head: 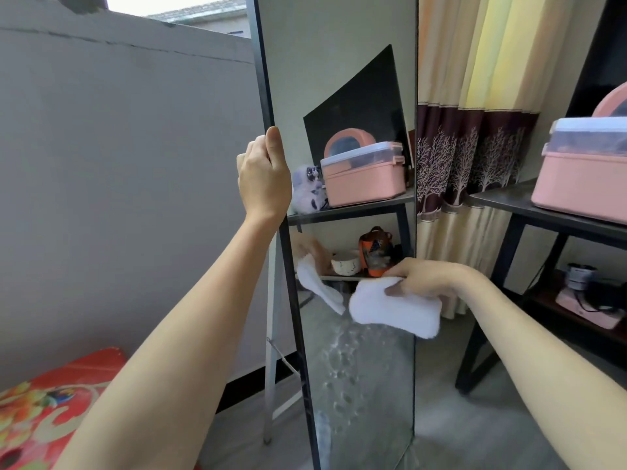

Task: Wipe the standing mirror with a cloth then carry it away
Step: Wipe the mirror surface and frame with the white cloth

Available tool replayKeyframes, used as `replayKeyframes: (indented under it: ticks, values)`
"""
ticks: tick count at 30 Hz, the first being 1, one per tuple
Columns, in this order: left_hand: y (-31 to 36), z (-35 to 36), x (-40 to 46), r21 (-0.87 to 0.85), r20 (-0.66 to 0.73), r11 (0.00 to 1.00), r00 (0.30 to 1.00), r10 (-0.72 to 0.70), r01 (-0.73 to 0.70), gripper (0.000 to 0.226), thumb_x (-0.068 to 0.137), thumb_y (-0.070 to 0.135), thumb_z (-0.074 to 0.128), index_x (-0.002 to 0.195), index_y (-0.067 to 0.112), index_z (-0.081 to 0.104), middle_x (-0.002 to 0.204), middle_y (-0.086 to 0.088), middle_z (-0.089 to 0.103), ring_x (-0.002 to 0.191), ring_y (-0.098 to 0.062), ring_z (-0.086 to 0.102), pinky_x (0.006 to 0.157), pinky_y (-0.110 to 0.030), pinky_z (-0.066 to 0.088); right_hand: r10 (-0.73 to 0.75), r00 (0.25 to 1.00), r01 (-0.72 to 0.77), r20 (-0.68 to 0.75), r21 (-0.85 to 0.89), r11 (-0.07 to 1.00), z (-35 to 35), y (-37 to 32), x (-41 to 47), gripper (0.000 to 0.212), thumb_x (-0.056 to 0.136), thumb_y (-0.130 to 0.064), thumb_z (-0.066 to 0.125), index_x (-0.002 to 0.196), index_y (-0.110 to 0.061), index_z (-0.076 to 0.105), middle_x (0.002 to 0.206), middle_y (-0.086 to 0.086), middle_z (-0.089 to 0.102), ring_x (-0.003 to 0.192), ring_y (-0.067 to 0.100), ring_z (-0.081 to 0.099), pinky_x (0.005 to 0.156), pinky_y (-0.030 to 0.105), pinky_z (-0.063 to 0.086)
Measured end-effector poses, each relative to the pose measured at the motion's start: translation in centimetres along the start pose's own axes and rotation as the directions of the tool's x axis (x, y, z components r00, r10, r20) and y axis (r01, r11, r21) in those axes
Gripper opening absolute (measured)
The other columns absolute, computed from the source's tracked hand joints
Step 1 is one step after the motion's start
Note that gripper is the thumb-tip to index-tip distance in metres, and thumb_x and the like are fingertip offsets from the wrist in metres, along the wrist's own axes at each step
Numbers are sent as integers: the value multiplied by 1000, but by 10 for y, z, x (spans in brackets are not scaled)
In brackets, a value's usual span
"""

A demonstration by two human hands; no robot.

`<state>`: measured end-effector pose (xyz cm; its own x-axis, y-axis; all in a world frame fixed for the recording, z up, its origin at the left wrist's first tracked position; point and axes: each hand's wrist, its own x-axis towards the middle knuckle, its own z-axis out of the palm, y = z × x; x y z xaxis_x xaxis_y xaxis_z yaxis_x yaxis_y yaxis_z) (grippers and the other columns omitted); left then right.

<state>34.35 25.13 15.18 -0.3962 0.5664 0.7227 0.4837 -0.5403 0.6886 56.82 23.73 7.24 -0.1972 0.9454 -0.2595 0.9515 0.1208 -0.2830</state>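
Was in home room: patterned curtains (475, 157) just left of my black shelf (549, 218), pink storage box (576, 178) on it.

Soft daylight is coming in from the bright sky gap (176, 5) at top left and glowing yellow through the curtain (492, 62). Shadows are staying faint. The wide lens is bending straight lines near the edges. The cloth (393, 308) is looking slightly overexposed and blurred.
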Motion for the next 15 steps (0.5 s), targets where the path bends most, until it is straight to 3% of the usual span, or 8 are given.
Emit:
replayKeyframes:
  ticks: [2, 4, 6, 8, 11, 13, 15]
  values:
    - [-1, -2, -7, -29, 16, 999, 1000, -19, 19, 39, 100, 32, 28, 63, 22, 37, 83, -1, 50, 90, -26, 44, 71, -25, 29, -8, 999, 6, -52, -31, 999, 7, 0, -1, 16, 91, -21, 49, 97, -21, 63, 86, -1, 61, 81, 17, 56, 59, 21, 40]
    - [-8, -3, -21, -33, 46, 999, 998, -40, 42, 32, 100, 32, 31, 88, 15, 56, 110, -7, 53, 108, -25, 43, 79, -20, 28, -50, 994, 44, -97, -65, 997, 18, 2, 3, 15, 91, -19, 50, 95, -18, 65, 86, -1, 60, 79, 14, 54, 56, 19, 35]
    - [-19, -6, -38, 15, 58, 1000, 998, -18, 18, 36, 98, 32, 37, 124, 11, 51, 131, -8, 44, 121, -21, 35, 89, -15, 22, -137, 987, 134, -87, -35, 990, 22, 1, 5, 16, 91, -17, 50, 91, -18, 66, 86, -3, 60, 83, 15, 54, 60, 19, 37]
    - [-28, -11, -55, 56, 51, 998, 999, 8, -11, 44, 96, 32, 42, 135, 11, 40, 138, -9, 38, 127, -20, 30, 96, -16, 17, -191, 980, 194, -57, 64, 979, 20, 1, -1, 16, 91, -17, 49, 86, -16, 64, 81, -4, 61, 85, 18, 58, 62, 20, 42]
    - [-38, -18, -81, 114, 7, 992, 999, 54, -54, 48, 93, 27, 50, 135, 8, 39, 136, -14, 39, 127, -23, 32, 99, -20, 19, -232, 972, 193, 36, 443, 876, 17, 6, -11, 18, 91, -23, 52, 99, -13, 64, 93, -1, 69, 89, 16, 66, 69, 26, 55]
    - [-42, -22, -99, 181, -39, 973, 987, 154, -145, 41, 90, 21, 54, 127, 4, 47, 128, -17, 46, 119, -27, 40, 97, -24, 25, -227, 974, 198, 1, 487, 851, 20, 11, -13, 17, 91, -23, 53, 102, -17, 64, 102, 0, 69, 94, 14, 65, 85, 31, 53]
    - [-46, -24, -115, 248, -43, 921, 946, 321, -301, 29, 88, 15, 55, 114, 1, 57, 115, -19, 54, 107, -28, 47, 91, -28, 34, -237, 970, 233, -46, 443, 866, 26, 15, -12, 14, 91, -19, 53, 99, -20, 65, 104, 0, 68, 96, 11, 64, 87, 29, 51]
